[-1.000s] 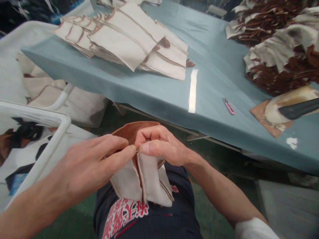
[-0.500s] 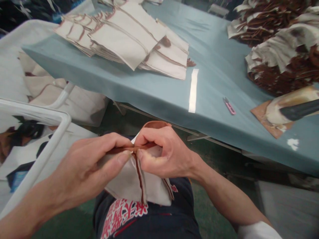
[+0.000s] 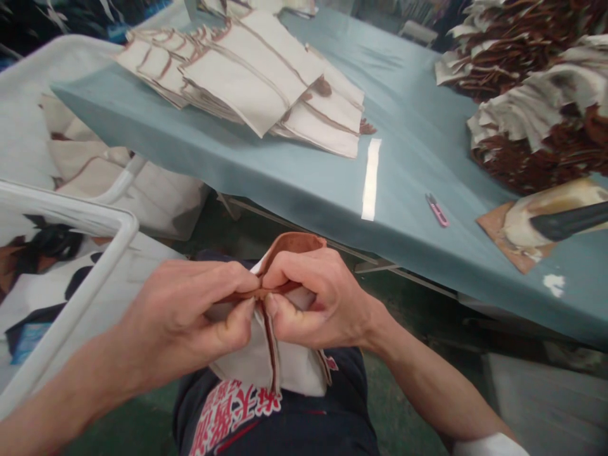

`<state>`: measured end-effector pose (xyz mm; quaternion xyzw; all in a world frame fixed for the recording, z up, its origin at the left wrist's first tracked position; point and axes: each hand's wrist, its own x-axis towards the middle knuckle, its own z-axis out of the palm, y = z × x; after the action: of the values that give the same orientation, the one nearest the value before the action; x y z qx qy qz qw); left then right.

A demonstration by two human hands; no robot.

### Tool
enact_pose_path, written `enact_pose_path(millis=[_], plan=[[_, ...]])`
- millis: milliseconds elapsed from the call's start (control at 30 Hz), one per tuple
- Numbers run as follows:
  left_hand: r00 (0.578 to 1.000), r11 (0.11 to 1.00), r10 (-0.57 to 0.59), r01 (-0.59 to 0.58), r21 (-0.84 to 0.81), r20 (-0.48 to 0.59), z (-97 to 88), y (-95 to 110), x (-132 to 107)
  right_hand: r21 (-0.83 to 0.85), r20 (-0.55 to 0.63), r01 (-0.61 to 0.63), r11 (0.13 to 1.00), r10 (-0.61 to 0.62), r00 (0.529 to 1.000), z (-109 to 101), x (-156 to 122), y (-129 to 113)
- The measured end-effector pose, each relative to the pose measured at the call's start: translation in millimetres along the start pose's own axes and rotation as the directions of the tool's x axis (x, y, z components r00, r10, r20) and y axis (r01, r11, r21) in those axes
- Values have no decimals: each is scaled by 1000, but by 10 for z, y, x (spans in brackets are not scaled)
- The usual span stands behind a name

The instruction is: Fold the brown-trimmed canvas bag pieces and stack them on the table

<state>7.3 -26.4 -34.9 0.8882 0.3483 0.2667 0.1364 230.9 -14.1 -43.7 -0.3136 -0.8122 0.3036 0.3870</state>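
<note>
Our left hand (image 3: 190,310) and right hand (image 3: 320,297) nearly touch, thumbs and forefingers pinched together on the folded brown edge of a sewn piece (image 3: 298,366). We hold it above our lap, over dark cloth (image 3: 308,418) printed with red characters. Its panels are smooth and off-white, with raised, brown-edged seams running down; a brown band curves behind our right fingers. Beyond, on the blue-covered worktop (image 3: 403,107), we see flat, overlapping off-white panels (image 3: 251,69), a narrow pale strip (image 3: 371,180), slim pink-handled snips (image 3: 437,210) and a thick, ruffled heap of brown and whitish pieces (image 3: 541,120).
</note>
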Motion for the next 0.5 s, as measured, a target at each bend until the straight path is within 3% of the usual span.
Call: enact_pose_path(millis=[100,233,333,500], plan=[[999,996,-39,37,-76,-24,6,52,48,-103,12,82,991,-81,997,-32,0,-7],[998,999,-44,45,18,-55,-9,115,109,-209,46,64,976,-56,997,-103,3,-44],[997,994,-40,47,99,-73,11,137,129,-125,54,-4,992,11,998,-151,2,-56],[996,993,-11,21,114,-86,39,155,156,56,231,-164,985,147,962,-194,52,25]])
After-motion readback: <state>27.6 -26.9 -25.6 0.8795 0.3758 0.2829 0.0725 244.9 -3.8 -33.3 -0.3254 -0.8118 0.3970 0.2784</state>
